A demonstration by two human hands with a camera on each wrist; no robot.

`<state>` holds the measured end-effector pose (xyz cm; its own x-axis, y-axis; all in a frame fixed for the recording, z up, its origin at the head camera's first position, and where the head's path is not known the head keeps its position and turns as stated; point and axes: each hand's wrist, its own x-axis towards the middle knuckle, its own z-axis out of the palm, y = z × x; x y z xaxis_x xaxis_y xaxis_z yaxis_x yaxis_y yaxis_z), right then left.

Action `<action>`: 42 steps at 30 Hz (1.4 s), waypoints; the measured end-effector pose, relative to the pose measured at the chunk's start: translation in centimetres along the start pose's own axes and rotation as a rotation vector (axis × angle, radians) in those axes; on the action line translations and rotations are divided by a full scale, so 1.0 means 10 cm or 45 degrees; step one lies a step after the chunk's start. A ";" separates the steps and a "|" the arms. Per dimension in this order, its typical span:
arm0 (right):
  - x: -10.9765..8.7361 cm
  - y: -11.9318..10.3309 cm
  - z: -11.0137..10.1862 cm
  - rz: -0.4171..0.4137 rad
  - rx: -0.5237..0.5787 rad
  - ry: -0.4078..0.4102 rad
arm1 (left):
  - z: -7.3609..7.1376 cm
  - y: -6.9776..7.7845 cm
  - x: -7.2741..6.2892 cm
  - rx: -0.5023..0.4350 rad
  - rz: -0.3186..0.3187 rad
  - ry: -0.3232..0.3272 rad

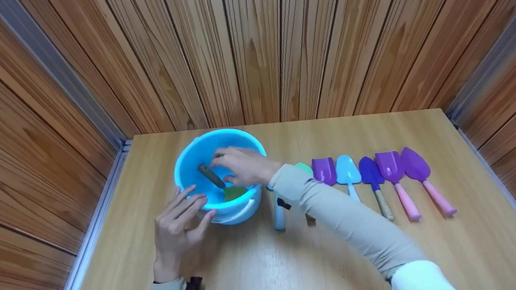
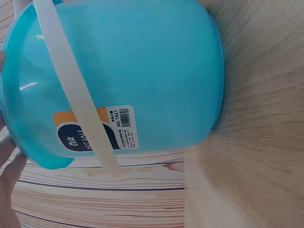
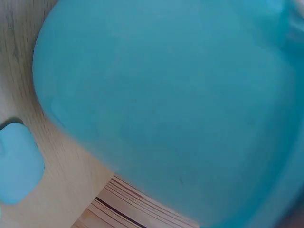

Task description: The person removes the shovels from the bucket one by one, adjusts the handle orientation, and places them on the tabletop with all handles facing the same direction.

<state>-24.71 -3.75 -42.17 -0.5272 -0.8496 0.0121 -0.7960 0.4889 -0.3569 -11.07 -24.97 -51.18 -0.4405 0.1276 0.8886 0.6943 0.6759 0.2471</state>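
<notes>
A light-blue plastic bucket stands upright at the table's left. My left hand holds its near-left rim, fingers over the edge and thumb against the outer wall. Inside lies a toy shovel with a dark handle and a green blade. My right hand reaches over the right rim into the bucket, its fingers loosely bent above the shovel and its thumb near the handle. The left wrist view shows the bucket's white carrying handle and label; the bucket wall fills most of the right wrist view.
Right of the bucket lies a row of toy shovels: a purple scoop, a light-blue trowel, a dark-blue one and two purple ones with pink handles. My right forearm covers others partly. Wood-patterned panels enclose the table.
</notes>
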 end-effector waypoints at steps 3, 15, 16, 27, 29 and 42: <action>0.09 -0.01 0.08 -0.031 -0.004 -0.077 | 0.00 -0.01 0.00 0.003 0.008 -0.006; 0.26 -0.09 0.26 0.067 -0.070 -0.322 | -0.01 -0.01 0.01 -0.009 0.005 -0.006; 0.26 -0.10 0.26 0.083 -0.086 -0.333 | -0.01 -0.01 0.01 -0.008 0.005 -0.004; 0.25 -0.12 0.28 0.112 -0.560 -0.290 | -0.01 0.00 0.00 0.002 -0.011 -0.027; 0.26 -0.13 0.29 0.123 -0.708 -0.289 | -0.01 0.00 0.00 0.007 -0.014 -0.032; 0.34 -0.19 0.25 0.342 -1.180 -0.358 | -0.02 0.00 0.01 0.021 -0.028 -0.049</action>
<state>-24.28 -8.09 -43.78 -0.7295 -0.6456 -0.2258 -0.6413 0.5308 0.5540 -11.01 -25.14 -51.02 -0.4771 0.1405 0.8675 0.6749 0.6909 0.2593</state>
